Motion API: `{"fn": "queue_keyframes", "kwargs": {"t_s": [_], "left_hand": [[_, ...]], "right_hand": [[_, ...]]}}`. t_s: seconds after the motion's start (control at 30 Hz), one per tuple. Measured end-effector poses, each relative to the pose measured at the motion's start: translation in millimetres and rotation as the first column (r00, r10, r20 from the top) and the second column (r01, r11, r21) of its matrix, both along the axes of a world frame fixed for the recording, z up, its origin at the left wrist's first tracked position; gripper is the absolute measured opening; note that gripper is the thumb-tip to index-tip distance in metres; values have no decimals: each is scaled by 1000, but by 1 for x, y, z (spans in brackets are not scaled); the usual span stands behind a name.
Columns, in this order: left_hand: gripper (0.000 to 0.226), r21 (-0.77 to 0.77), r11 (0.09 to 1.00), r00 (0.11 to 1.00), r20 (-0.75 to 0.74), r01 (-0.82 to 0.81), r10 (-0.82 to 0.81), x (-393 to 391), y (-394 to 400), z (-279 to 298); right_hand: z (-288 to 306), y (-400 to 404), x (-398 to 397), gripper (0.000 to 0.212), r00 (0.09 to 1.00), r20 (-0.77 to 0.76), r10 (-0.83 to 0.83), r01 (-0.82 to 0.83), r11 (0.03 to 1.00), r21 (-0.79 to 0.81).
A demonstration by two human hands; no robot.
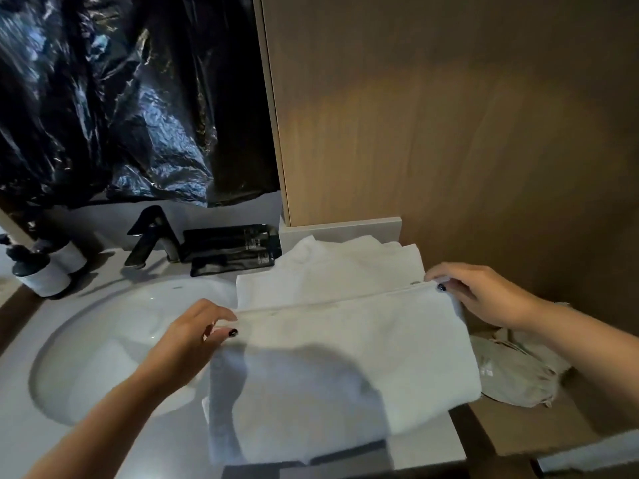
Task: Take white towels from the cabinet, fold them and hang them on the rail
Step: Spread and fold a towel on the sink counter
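A white towel (345, 357) lies spread on the counter (425, 447) to the right of the sink, its near part draped over the counter's front edge. My left hand (193, 337) pinches the towel's folded edge at its left end. My right hand (480, 299) pinches the same edge at its right end. Beyond that edge more white towel (332, 271) lies rumpled against the base of the wooden cabinet (432, 115). No rail is in view.
A round white sink (103, 340) sits at the left with a black faucet (152, 236) behind it. Black toiletry tubes (231, 247) and two pump bottles (45, 267) stand at the back. Black plastic sheeting (121, 98) hangs above. A crumpled pale bag (515, 375) lies lower right.
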State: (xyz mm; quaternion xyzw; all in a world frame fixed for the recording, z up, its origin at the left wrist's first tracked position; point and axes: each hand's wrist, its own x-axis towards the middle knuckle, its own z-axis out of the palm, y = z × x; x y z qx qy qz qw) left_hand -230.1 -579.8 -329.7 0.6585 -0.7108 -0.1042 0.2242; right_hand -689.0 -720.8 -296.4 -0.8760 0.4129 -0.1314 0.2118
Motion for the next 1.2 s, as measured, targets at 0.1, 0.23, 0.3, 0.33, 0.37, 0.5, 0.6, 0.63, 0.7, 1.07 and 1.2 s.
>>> {"fn": "queue_keyframes", "kwargs": {"t_s": [0.1,0.23,0.3,0.33,0.37,0.5,0.6,0.63,0.7,1.07,1.2], "left_hand": [[26,23,999,995,-99,24,-22,9,-20,-6],[20,16,1000,984,-177,-25,27,13,-37,-24],[20,22,999,967,-254,-24,29,14,-43,-30],[24,16,1000,958,-287,-16,20,14,-45,-31],[29,8,1000,949,-314,-9,11,11,-46,-31],[38,-3,999,913,-406,-33,29,4,-41,-27],[14,-95,994,882,-471,-56,5,-1,-37,-14],[7,-118,990,868,-496,-83,14,-3,-37,-10],[7,-139,978,842,-536,-158,59,-6,-41,-5],[4,-59,870,756,-526,-490,391,-20,-86,-29],[10,61,841,707,-510,-538,490,-33,-98,-39]], "right_hand": [[4,-13,4,43,1000,-12,22,-22,1000,21],[0,-20,5,48,996,-68,62,-59,997,43],[-2,-20,5,43,998,-49,26,-22,997,69],[-3,-19,6,39,999,-39,8,-5,997,76],[-4,-17,8,36,1000,-29,-11,14,996,87],[-2,-11,8,30,998,18,-59,57,996,69],[12,-11,7,23,988,104,-114,116,993,-10],[16,-13,7,18,979,154,-134,138,990,-16],[21,-17,11,7,959,231,-166,172,985,-7],[-8,-56,54,13,867,358,-345,410,904,-121],[-28,-62,77,16,794,351,-496,552,830,-76]]}}
